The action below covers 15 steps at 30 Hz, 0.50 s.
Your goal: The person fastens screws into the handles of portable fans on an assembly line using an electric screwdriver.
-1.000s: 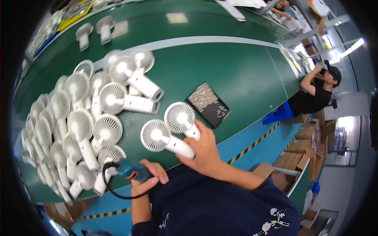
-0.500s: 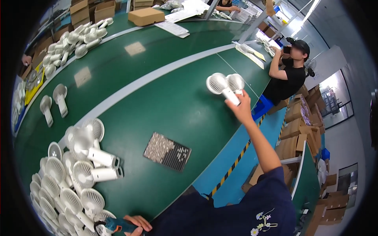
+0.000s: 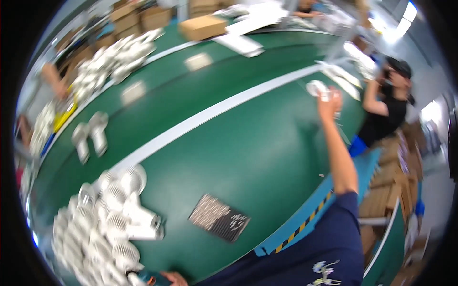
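One blurred white fan slants head up-left, our right hand gripping; our left hand clasps a driver beside piled fans.

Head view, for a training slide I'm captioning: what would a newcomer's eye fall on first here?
Probably the heap of white handheld fans at the lower left, bright against the green table. Next, the right hand stretched to the upper right, with a blurred white fan at its fingers. Then the black tray below the middle, toward the table's near edge, partly covered with small pale pieces.
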Motion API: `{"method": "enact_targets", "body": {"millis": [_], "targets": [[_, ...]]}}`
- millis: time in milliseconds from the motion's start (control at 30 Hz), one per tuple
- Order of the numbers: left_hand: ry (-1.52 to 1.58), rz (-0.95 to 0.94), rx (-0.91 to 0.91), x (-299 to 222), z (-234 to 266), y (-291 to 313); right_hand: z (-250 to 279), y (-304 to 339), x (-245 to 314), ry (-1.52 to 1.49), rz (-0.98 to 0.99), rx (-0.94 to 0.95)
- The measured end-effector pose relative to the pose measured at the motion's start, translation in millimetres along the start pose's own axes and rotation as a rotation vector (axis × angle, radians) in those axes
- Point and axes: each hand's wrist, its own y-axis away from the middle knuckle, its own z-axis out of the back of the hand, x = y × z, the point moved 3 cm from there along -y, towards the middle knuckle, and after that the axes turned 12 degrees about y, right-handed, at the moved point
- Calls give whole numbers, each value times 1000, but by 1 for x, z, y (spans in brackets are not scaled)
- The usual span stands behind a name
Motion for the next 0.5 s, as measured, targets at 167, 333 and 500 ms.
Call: {"method": "enact_targets", "body": {"millis": [167, 333, 500], "targets": [[-518, 152, 202, -47, -100, -43, 280, 184, 114, -1324, 1129, 1387], [-902, -294, 350, -66, -160, -90, 402, 281, 162, -1858, 515, 910], [-965, -302, 403, -64, -199, -111, 467, 272, 198, -1632, 318, 1119]]}}
